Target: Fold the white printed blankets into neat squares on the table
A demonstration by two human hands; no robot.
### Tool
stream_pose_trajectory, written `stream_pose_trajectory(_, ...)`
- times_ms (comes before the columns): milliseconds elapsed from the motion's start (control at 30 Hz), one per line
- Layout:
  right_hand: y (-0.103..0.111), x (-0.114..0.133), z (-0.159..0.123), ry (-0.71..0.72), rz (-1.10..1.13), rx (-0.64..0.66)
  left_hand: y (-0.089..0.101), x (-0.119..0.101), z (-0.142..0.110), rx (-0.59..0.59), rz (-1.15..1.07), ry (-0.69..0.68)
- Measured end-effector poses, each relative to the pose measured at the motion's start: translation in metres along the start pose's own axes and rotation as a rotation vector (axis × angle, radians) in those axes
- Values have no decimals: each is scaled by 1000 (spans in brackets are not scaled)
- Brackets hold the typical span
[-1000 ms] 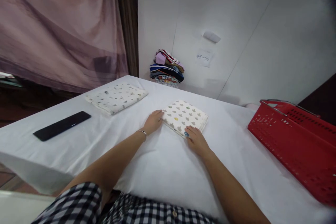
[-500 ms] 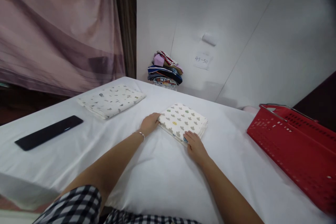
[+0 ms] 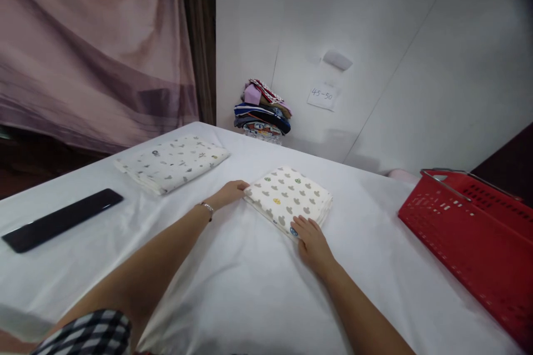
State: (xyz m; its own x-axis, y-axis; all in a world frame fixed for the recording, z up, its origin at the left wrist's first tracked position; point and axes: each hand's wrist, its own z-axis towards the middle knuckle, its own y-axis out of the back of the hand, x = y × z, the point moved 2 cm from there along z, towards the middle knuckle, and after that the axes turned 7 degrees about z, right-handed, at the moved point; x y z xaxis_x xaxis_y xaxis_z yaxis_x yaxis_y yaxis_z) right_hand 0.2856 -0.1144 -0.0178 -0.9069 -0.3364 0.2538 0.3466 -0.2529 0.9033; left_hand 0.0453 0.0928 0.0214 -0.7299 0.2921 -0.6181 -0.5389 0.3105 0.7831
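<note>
White wall [image 3: 375, 22] fills the back, and its top goes out of view. Next to it hangs a big pink curtain [image 3: 91, 39], cut off on the left. White cloth covers the table [image 3: 258, 288], and its near edge is hard to see. On the right sits a red basket [image 3: 470, 244]. Its far right part is cut off, and I can't see inside. A folded cloth with grey shapes [image 3: 175, 163] lies on the left. A folded cloth with little puffy shapes [image 3: 287, 194] lies flat in the middle, between the two hands. Near the left edge is a long black thing [image 3: 62, 221]; I can't tell what it is. Behind the table is a pile of clothes [image 3: 264, 108], with its bottom hidden. The right hand [image 3: 312, 244] has its fingers on top of the cloth's near corner. The left hand [image 3: 229, 192] touches the left corner. Both thumbs are hard to see, so I can't tell if either hand is pinching. Smallest is a bracelet [image 3: 207, 210] on the left wrist.
</note>
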Motion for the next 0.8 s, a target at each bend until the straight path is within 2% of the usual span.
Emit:
stream_pose_trajectory(67, -1, 0, 1, 0, -5, -9, 9, -7, 8, -45, -67, 24)
stream_pose_trajectory(133, -2, 0, 1, -3, -4, -6, 9, -22, 19, -115, -24, -7)
stream_pose_trajectory(267, -5, -3, 0, 4, -6, 1, -17, -58, 43, -104, 247, -215)
stream_pose_trajectory(333, -7, -4, -2, 20, -12, -16, -34, -67, 55, -62, 373, -262)
stream_pose_trajectory(400, -8, -5, -3, 35, -12, -35, -47, -67, 64, 14, 435, -214)
stream_pose_trajectory(500, -10, -6, -4, 37, -10, -42, -55, -60, 71, 95, 438, -130)
stream_pose_trajectory(667, -9, -4, -3, 27, -15, -16, -51, -57, 72, 135, 431, -95)
stream_pose_trajectory(733, -8, -4, -2, 24, -16, -3, -49, -65, 73, 124, 451, -72)
stream_pose_trajectory(800, -7, -3, -2, 22, -19, 8, -50, -78, 76, 68, 481, -104)
